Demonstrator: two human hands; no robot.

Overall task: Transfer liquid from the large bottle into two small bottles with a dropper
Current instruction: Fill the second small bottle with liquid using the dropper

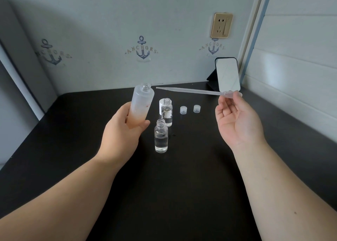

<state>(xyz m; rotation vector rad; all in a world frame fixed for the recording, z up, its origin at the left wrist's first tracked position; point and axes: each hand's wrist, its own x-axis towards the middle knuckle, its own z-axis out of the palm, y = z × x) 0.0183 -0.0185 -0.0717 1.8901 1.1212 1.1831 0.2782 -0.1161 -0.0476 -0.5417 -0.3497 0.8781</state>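
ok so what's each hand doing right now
left hand: grips the frosted large bottle, uncapped and tilted.
right hand: pinches the bulb end of the plastic dropper, other fingers relaxed.

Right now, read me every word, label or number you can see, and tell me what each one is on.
"ANCHORS": printed with the middle anchor emblem on the wall, repeated on the left emblem and the right emblem, both partly faded.
Red print on the large bottle: too small to read.
Label on the far small bottle: unreadable.
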